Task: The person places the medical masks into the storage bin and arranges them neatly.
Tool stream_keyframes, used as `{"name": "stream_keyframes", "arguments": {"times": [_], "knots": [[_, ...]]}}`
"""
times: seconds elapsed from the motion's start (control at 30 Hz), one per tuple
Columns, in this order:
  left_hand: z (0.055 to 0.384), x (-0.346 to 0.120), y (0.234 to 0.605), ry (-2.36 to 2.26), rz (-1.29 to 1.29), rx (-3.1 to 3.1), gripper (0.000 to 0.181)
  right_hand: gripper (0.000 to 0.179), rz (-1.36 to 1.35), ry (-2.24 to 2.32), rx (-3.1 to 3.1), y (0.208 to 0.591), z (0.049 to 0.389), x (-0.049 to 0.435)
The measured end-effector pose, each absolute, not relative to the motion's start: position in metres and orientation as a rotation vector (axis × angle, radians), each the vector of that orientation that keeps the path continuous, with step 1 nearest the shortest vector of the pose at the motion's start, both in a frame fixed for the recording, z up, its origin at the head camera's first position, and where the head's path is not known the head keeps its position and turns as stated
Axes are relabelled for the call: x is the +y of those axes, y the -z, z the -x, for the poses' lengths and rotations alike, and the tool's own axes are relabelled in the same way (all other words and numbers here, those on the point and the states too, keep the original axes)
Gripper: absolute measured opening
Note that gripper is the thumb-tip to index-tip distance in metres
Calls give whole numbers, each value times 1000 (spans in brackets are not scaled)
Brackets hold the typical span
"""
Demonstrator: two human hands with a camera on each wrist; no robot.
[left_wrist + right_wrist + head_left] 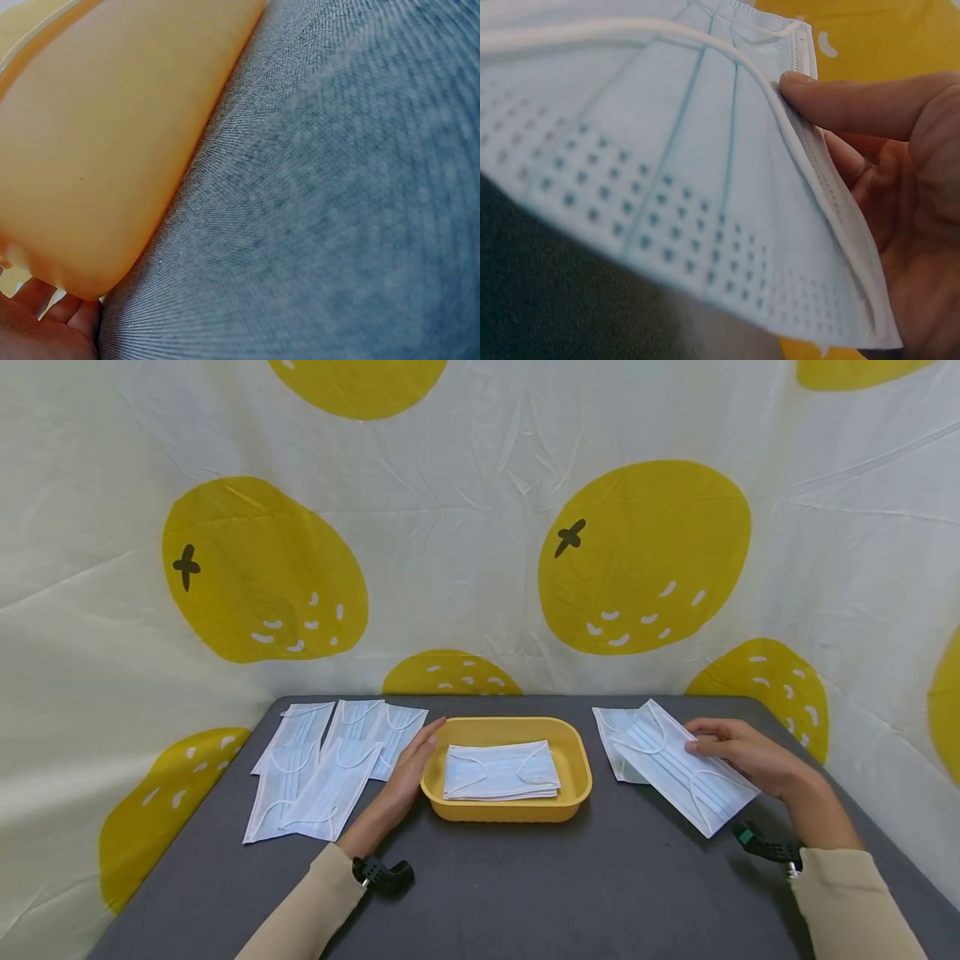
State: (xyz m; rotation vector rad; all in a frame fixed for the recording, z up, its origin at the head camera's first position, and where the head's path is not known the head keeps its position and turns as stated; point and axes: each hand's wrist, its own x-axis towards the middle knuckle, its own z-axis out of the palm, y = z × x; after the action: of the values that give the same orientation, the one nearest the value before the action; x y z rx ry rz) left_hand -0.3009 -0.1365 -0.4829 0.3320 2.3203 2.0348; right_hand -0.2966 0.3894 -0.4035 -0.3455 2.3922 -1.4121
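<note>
My right hand (738,756) pinches a light blue face mask (675,768) by its long edge, thumb on top. The right wrist view shows that mask (682,150) close up, tilted, with the thumb (847,101) over its edge and its white ear loops hanging loose. Behind it in the head view, another mask (611,735) lies on the table, partly covered. My left hand (405,772) rests with straight fingers against the left side of a yellow plastic basket (510,812). Inside the basket lies a small stack of masks (502,770). From the left wrist, the fingers (64,307) show at the basket's wall (112,135).
Several loose masks (315,768) overlap on the table's left side, beyond the left forearm. The dark grey table (525,893) ends at a white curtain (465,568) printed with yellow fruit. Each wrist wears a black strap (768,845) with a camera.
</note>
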Motion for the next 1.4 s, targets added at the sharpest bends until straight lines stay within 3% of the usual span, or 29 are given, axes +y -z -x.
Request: {"name": "stream_keyframes", "arguments": {"times": [1.4], "knots": [[302, -135, 481, -2053, -292, 2284, 48, 38, 488, 1431, 2453, 380, 299, 327]]}}
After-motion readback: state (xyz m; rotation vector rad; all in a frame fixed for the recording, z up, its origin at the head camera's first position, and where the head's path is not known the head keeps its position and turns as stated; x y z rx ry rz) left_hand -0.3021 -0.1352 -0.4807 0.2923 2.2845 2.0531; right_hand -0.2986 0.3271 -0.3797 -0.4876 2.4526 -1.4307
